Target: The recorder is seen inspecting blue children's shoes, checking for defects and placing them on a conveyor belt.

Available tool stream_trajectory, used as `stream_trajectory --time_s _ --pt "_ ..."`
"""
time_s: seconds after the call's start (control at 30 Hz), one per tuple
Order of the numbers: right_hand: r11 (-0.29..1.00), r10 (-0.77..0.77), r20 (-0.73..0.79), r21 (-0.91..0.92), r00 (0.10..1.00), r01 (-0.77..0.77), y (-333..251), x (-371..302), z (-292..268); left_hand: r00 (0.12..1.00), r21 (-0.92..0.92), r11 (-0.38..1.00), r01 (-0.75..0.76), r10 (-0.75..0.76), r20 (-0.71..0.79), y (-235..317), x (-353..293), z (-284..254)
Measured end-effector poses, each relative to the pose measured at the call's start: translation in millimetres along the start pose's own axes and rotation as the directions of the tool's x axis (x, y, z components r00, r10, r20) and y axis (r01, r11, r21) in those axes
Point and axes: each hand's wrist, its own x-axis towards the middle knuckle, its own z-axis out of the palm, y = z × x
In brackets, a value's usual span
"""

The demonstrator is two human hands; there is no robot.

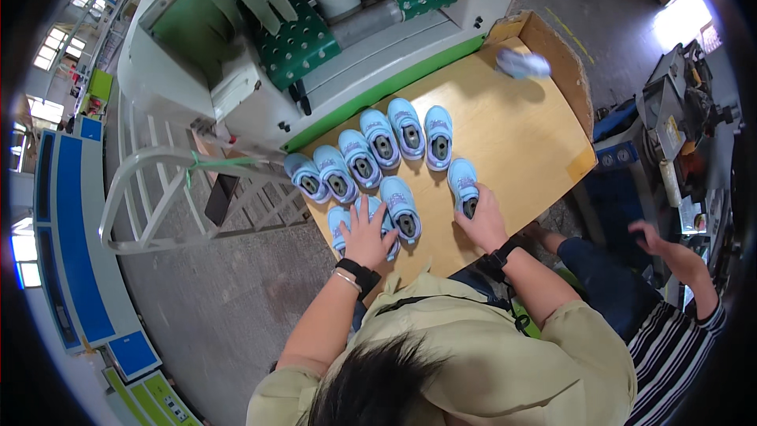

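Light blue shoes with dark inserts in their openings stand on a wooden tabletop (505, 122). My right hand (485, 222) grips the heel end of one shoe (464, 177) near the table's front edge. At the near left, my left hand (366, 235) lies over the small shoes there with its fingers spread, partly hiding them; one shoe (337, 223) shows beside its thumbless side. Just right of that hand is another shoe (400, 201). Beyond both hands runs a slanting row of several shoes, among them a shoe (405, 128) and a rightmost shoe (438, 136).
A blurred shoe (523, 65) appears above the far right corner, by a cardboard wall (556, 55). Behind the table stands a white machine with a green perforated belt (303, 51). A metal rack (158, 197) is at left. Another person's hand (650, 238) is at right.
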Motion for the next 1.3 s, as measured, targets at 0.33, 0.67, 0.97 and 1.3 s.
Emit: stream_trajectory --time_s 0.33,0.67,0.97,1.3 --pt "0.9 -0.054 0.097 0.435 0.994 0.007 -30 21 7 0.999 -0.012 1.0 -0.001 0.002 0.041 2 0 -6" --pt "0.944 0.042 -0.032 0.329 0.999 -0.029 -3 135 -44 1.0 -0.026 0.999 0.027 -0.027 0.014 5 -3 -9" --pt "0.876 0.469 -0.513 0.172 0.719 -0.45 116 323 -101 0.999 -0.013 1.0 0.024 -0.024 0.038 15 -4 -20" --pt "0.48 0.712 -0.285 0.864 0.642 -0.148 124 377 -52 0.998 -0.006 1.0 0.021 -0.021 0.052 10 -2 -15"
